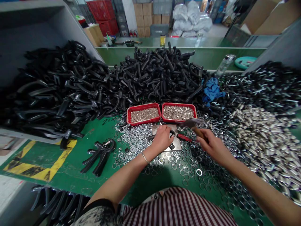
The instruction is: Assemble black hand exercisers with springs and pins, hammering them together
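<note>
Head view, hammer [191, 122] blurred, plate [176, 143] half hidden

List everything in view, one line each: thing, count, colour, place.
black plastic handles: very many, black, heaped across the back
red trays: two, red, holding small metal parts, behind the hands
washers: many, silver, strewn on the green table
metal sleeves: many, silver, heaped at right
blue cloth: one, blue, on the right heap
metal plate: one, grey, under the left hand
hammer: one, wooden handle, in the right hand
left hand: on the plate
right hand: gripping the hammer
</note>
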Tool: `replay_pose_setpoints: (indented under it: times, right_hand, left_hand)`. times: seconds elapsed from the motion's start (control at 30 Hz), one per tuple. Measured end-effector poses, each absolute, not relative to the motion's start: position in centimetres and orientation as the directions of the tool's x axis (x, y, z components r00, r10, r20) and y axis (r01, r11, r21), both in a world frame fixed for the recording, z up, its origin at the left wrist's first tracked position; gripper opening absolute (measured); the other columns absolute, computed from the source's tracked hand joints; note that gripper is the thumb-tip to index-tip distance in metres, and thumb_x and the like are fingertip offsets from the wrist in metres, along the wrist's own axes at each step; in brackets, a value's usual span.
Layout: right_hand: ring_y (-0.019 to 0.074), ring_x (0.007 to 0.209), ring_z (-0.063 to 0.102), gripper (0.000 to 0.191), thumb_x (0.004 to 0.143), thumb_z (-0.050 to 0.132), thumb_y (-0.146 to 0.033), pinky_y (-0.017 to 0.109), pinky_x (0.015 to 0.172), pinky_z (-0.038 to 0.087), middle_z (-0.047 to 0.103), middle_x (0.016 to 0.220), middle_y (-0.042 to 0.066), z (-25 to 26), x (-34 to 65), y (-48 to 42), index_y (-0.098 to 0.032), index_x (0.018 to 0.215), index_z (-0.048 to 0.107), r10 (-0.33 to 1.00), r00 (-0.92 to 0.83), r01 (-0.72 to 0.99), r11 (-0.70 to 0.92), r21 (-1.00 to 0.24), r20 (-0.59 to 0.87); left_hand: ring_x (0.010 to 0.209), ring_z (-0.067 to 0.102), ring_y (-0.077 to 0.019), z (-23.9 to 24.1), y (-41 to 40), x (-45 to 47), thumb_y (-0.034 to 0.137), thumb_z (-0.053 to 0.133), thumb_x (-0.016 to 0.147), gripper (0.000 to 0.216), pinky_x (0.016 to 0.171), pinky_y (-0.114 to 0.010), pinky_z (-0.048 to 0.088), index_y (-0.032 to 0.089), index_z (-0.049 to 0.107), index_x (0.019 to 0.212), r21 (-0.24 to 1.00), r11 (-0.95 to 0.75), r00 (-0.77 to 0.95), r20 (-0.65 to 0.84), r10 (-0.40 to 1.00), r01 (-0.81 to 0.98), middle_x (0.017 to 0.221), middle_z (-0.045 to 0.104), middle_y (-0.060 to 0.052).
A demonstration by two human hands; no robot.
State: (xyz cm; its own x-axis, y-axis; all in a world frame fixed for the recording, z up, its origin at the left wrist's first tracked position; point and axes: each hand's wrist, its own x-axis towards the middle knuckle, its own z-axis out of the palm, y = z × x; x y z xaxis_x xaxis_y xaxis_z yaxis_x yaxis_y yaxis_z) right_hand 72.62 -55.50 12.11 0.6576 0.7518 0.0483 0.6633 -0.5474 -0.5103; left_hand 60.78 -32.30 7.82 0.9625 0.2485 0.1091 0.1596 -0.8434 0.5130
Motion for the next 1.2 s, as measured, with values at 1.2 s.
replay_pose_setpoints:
  times: [1.2]
  right_hand:
    - [0.0292, 0.098, 0.058, 0.028, 0.099, 0.05, -0.037, 0.043, 0.088, 0.044, 0.066, 0.1, 0.014, 10.5, 76.4, -55.4, -0.016, 0.102, 0.067, 0.883, 0.432, 0.901, -0.412, -0.134, 0.187]
  left_hand:
    - [0.122, 0.053, -0.0297, 8.2, -29.5, 56.2, 0.031, 0.068, 0.086, 0.037, 0.109, -0.049, 0.04, 0.019, 0.06, 0.12, 0.637, -0.716, 0.915, 0.041, 0.402, 0.286, 0.123, 0.06, -0.011]
